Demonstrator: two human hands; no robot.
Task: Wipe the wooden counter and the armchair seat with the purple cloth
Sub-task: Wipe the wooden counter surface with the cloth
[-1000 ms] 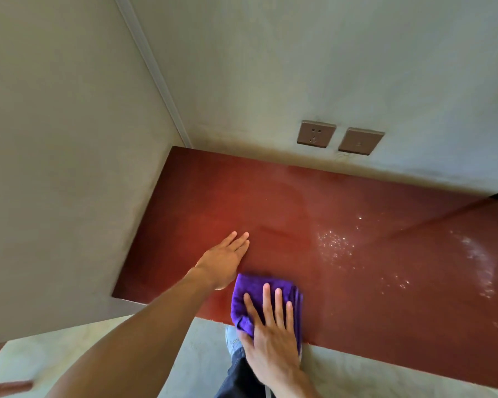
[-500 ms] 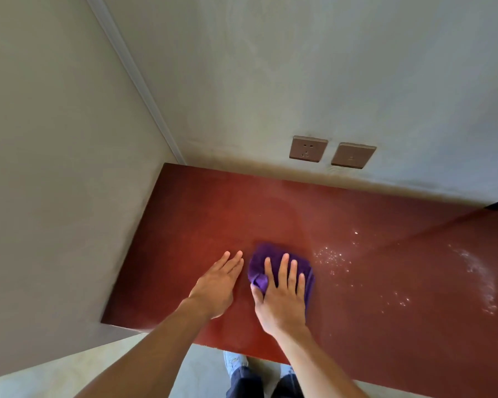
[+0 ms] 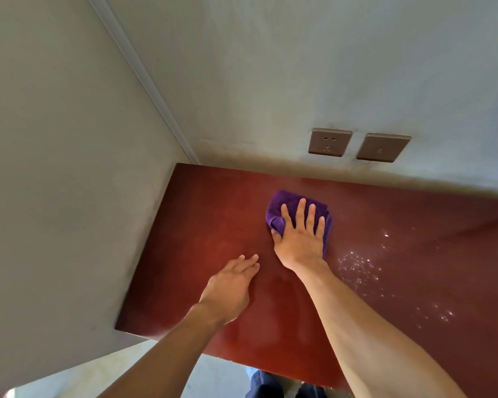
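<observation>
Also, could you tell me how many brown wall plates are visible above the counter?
2: a brown socket plate and, just right of it, a brown blank-looking plate, both above the red-brown wooden counter.

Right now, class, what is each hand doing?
Left hand: open, palm down on the counter, holding nothing.
Right hand: open, fingers spread, pressing flat on the cloth, not gripping it.

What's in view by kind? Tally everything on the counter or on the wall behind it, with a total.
Purple cloth: 1
Hands: 2, the left hand flat on the counter, the right hand pressing the cloth
Wall plates: 2, an outlet and a switch
Total: 5
</observation>
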